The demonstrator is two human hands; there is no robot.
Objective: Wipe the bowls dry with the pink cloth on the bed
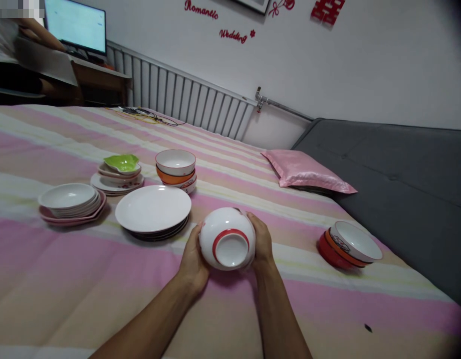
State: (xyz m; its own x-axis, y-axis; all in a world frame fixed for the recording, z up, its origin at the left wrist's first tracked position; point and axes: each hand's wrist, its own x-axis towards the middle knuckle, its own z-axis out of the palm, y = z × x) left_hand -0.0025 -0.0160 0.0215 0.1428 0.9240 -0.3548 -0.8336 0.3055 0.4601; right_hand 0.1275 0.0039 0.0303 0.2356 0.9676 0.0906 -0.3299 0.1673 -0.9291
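A white bowl (pixel 226 238) with a red-ringed foot is held between both my hands, its underside turned toward me, just above the striped bed cover (pixel 84 279). My left hand (pixel 193 262) cups its left side, fingers wrapped round the rim. My right hand (pixel 261 242) cups its right side the same way. A stack of large white plates (pixel 152 209) lies just left of the bowl.
A stack of bowls (pixel 175 169), small plates with a green leaf dish (pixel 121 162) and shallow dishes (pixel 69 199) lie further left. Tilted red and white bowls (pixel 348 245) rest at right near a pink pillow (pixel 307 172). Another person sits at a desk (pixel 99 72) far left.
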